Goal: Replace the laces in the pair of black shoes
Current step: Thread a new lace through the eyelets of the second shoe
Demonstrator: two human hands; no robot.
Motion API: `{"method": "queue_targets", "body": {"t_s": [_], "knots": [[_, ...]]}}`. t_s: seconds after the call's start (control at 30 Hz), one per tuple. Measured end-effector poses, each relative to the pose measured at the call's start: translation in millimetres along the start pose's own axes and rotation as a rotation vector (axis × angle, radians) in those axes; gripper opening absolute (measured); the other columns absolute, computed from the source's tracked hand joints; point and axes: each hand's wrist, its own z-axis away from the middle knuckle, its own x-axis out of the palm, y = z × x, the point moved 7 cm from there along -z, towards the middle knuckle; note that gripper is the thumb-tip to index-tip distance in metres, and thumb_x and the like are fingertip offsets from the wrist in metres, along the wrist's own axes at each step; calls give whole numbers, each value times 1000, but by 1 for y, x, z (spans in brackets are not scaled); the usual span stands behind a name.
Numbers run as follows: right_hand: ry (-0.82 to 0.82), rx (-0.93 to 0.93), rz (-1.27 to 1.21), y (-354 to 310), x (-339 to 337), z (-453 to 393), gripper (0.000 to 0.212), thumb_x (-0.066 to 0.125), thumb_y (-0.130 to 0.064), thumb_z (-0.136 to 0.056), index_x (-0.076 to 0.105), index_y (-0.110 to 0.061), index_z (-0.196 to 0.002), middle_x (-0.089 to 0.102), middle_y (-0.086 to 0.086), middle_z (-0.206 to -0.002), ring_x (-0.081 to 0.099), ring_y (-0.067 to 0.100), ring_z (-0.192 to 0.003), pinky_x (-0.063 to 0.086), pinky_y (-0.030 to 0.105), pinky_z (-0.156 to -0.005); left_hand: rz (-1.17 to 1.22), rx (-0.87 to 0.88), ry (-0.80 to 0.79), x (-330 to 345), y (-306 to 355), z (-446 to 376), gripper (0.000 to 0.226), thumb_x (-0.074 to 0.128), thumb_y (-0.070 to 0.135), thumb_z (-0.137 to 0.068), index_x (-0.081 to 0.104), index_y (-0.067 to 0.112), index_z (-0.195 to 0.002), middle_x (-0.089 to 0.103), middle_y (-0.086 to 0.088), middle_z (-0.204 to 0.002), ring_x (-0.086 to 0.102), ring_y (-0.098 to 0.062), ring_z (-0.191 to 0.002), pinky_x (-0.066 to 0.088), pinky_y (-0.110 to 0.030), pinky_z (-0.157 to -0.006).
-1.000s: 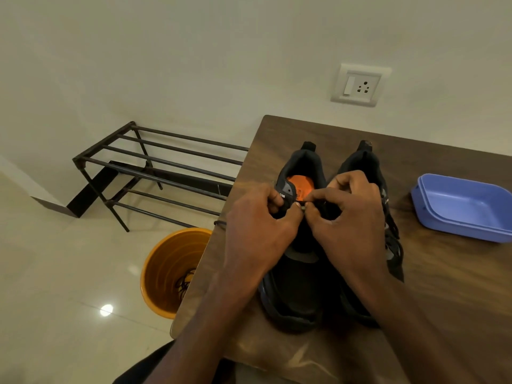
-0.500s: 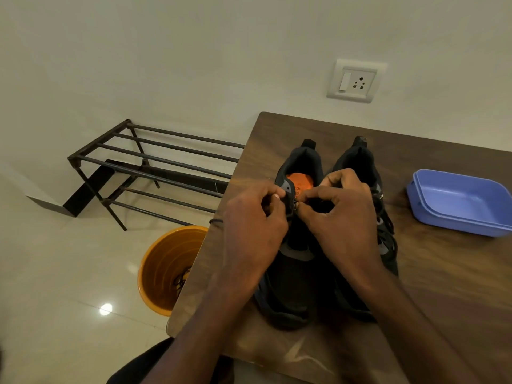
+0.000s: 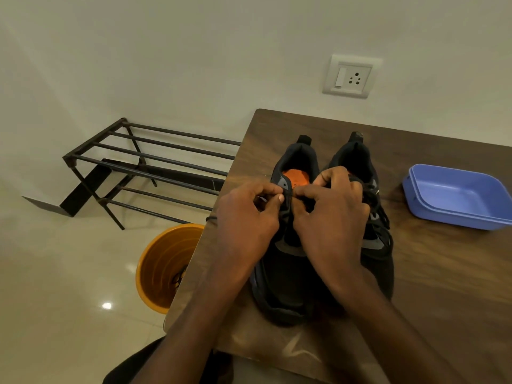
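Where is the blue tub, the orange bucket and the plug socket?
Blue tub [image 3: 454, 194], head view, on its inside bottom.
Orange bucket [image 3: 160, 261], head view, on its inner wall.
Plug socket [image 3: 351, 76], head view, on the white plate's middle.

Head-worn wide view looks forward and down, close over the table [image 3: 443, 273].

We look down on a dark wooden table [image 3: 432, 273] set against a pale wall, a blue plastic tub [image 3: 454, 195] resting near its right edge. Above it we see a white switch-and-socket plate [image 3: 350, 76]. On the glossy floor to our left stand a black metal rack [image 3: 144, 167] and an orange bucket [image 3: 163, 267].
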Motion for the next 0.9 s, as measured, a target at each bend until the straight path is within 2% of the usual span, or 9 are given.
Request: {"method": "queue_targets", "body": {"t_s": [0.23,0.33,0.4,0.53,0.57,0.63,0.73,0.83,0.9], "knots": [[-82,-32,-149,2,5,-2,15,77,-20,-89,76,-28,-101,42,-9,-107,42,15,-102,45,40,-89,-75,140,-9,0,7,-2,9,70,22,-97,73,21,-106,71,10,-99,68,-5,-89,62,-29,-78],[-117,-83,-145,1,2,-1,18,72,-27,-88,74,-29,-106,40,-10,-108,41,15,-101,48,44,-90,-106,178,-38,1,8,-3,9,66,25,-98,68,21,-105,68,8,-100,66,-7,-90,61,-33,-77],[-146,-120,-62,0,-1,0,32,66,-43,-88,69,-31,-118,37,-11,-110,41,14,-102,46,42,-88,44,170,-10,-5,14,-7,10,60,25,-99,64,19,-106,69,4,-101,69,-11,-92,62,-32,-76],[-222,-191,80,-1,-3,0,65,54,-71,-83,54,-35,-138,36,-9,-121,41,15,-115,39,45,-100,724,-48,133,-31,7,-19,11,43,9,-109,53,5,-111,69,-6,-88,71,-22,-83,55,-24,-69],[-242,-198,100,0,-1,-1,71,55,-74,-83,50,-35,-142,36,-8,-125,41,16,-119,37,46,-104,708,-59,128,-32,3,-20,11,42,13,-110,51,6,-112,65,-5,-85,67,-22,-79,54,-26,-67],[-248,-198,122,3,-1,-3,77,56,-77,-81,46,-34,-145,38,-6,-129,42,17,-122,34,44,-103,369,22,35,-23,1,-20,13,49,25,-109,53,16,-116,60,0,-91,61,-9,-81,51,-22,-68],[-190,-211,164,0,-6,-2,79,51,-77,-78,49,-31,-143,45,-5,-125,45,16,-116,27,36,-90,-73,95,-138,2,-9,-17,11,67,36,-97,61,32,-105,53,7,-110,58,-7,-100,56,-25,-80],[-180,-217,174,0,-8,-2,78,60,-77,-78,51,-31,-141,48,-6,-123,46,17,-114,25,37,-88,-107,103,-137,3,-9,-17,9,69,26,-96,63,32,-91,55,5,-111,58,-11,-104,60,-36,-84],[-196,-207,166,1,-10,-3,79,64,-77,-79,50,-33,-142,48,-7,-125,45,17,-116,23,37,-88,214,53,-64,-7,-3,-18,10,57,18,-104,62,24,-97,64,2,-110,64,-14,-101,60,-32,-82]]}}
